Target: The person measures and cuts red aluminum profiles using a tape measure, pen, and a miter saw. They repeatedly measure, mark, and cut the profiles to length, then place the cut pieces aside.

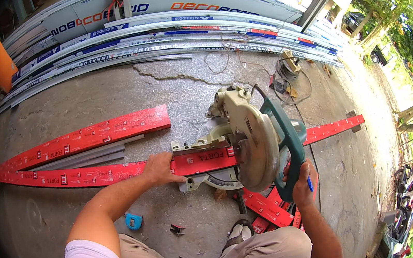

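Note:
A long profile in red printed film [98, 175] lies across the base of a miter saw [255, 143] and comes out on its right side. My left hand [161, 169] is closed over this profile just left of the saw, with the thumb on its near side. Around the saw's dark green handle [289, 154] my right hand [299, 182] is wrapped. A blue pen-like thing [310, 184] shows at that hand. The blade guard covers the place where blade and profile meet, so I cannot tell whether they touch.
Another red profile [127, 123] lies behind, beside bare grey bars [95, 156]. Red offcuts [266, 207] are piled by my shoe [238, 232]. A blue tape measure [134, 221] and a small dark piece [177, 230] rest on the concrete. Far off lie stacked profiles [151, 29] and a cable [287, 68].

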`<state>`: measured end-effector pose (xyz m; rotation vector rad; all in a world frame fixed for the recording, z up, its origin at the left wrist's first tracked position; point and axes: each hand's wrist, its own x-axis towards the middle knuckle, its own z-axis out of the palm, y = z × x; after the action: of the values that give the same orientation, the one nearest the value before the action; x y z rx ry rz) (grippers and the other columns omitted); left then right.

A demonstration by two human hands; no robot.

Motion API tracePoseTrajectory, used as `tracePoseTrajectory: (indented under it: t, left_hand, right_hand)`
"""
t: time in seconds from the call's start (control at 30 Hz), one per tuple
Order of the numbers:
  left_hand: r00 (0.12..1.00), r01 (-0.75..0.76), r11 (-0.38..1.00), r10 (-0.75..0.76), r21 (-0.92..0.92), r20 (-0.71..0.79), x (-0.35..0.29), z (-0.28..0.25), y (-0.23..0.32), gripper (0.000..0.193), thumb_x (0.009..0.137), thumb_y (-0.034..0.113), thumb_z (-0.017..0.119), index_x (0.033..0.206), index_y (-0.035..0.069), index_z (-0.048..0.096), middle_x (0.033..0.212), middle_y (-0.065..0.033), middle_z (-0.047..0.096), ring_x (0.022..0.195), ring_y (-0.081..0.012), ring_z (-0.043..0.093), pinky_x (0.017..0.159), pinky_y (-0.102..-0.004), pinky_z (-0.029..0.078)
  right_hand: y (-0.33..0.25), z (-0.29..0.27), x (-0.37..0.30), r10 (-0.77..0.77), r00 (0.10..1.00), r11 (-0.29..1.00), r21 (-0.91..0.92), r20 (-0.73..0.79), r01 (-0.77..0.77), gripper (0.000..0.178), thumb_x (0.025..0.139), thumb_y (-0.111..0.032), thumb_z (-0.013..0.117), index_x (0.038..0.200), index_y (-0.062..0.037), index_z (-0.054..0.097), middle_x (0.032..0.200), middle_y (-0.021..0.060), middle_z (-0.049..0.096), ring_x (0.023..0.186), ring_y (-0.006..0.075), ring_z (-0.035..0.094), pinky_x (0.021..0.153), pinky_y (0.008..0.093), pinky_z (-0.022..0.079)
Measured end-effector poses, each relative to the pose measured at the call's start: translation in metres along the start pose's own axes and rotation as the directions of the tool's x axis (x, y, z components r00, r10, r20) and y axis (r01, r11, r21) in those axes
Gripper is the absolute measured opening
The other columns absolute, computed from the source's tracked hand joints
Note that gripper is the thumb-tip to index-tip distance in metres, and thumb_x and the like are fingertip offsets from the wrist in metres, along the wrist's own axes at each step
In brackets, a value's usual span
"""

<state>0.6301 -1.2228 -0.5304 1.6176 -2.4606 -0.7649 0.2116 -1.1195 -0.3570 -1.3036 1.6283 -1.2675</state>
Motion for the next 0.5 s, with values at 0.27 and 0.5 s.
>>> tracePoseTrajectory:
  t: [0.27, 0.5]
  left_hand:
    - [0.996, -0.069, 0.997, 0.068, -0.022, -0.064, 0.003, 0.007, -0.007, 0.093, 0.064, 0.08, 0.081, 0.11, 0.001, 0.065, 0.105, -0.0223, 0.069, 0.104, -0.0412, 0.067, 0.093, -0.0507, 0.052]
    - [0.996, -0.067, 0.997, 0.07, 0.048, -0.064, 0.001, 0.01, -0.009, 0.093, 0.065, 0.082, 0.079, 0.106, -0.001, 0.064, 0.104, -0.023, 0.068, 0.1, -0.0426, 0.067, 0.088, -0.0521, 0.054]
  right_hand:
    - [0.016, 0.0, -0.006, -0.033, 0.999, 0.999, -0.015, -0.038, 0.033, 0.073, 0.101, -0.072, 0.047, 0.107, -0.0001, 0.058, 0.084, 0.009, 0.065, 0.068, 0.0153, 0.064, 0.063, 0.029, 0.053]
    - [0.024, 0.002, -0.01, -0.024, 0.998, 0.999, -0.033, -0.056, 0.022, 0.071, 0.103, -0.072, 0.042, 0.108, -0.0031, 0.057, 0.082, 0.0068, 0.063, 0.066, 0.0134, 0.062, 0.061, 0.0278, 0.052]
